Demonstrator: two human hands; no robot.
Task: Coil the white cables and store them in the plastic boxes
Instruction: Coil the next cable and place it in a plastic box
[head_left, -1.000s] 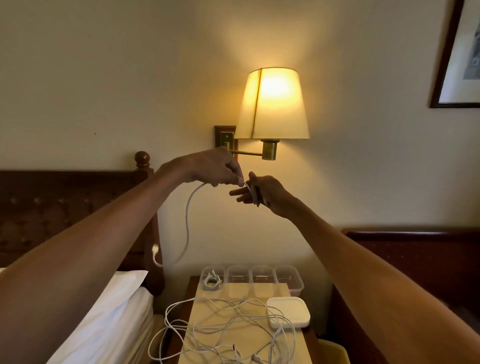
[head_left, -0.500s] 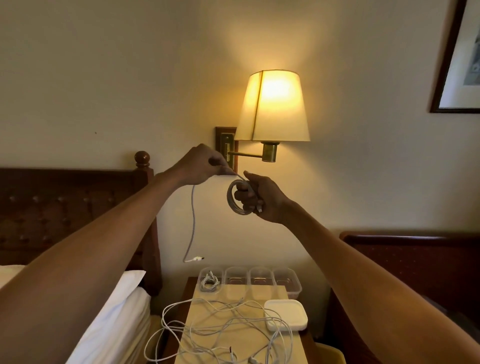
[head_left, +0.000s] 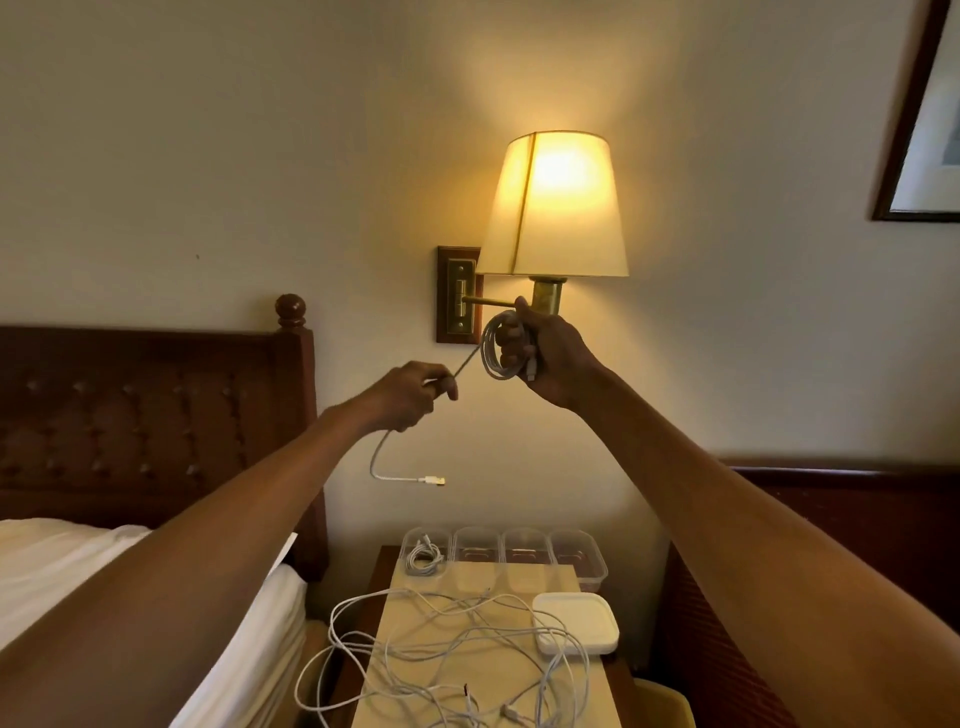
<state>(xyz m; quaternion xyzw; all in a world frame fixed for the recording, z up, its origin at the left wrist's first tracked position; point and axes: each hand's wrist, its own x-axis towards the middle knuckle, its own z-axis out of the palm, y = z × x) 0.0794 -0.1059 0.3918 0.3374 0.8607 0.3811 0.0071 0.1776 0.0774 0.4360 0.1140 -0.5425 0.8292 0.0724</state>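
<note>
White cable is up in the air just under the lamp, mostly wound into a small coil. The right hand grips that coil with its fingers curled through the loops. The left hand pinches the straight bit coming off it, and the short tail hangs below with the plug dangling free.

My guess is it's light and floppy but a bit springy, so the loops will pop open if you let go. I'd squeeze across all the turns at once and not kink it at the plug.

There are four clear boxes in a row at the back of the counter. The far-left box has a coiled cable in it, and the other three look empty to me. A white lid lies in front of the right end. There's also a loose tangle of more cables spread over the counter, with some loops drooping off the left edge.
</note>
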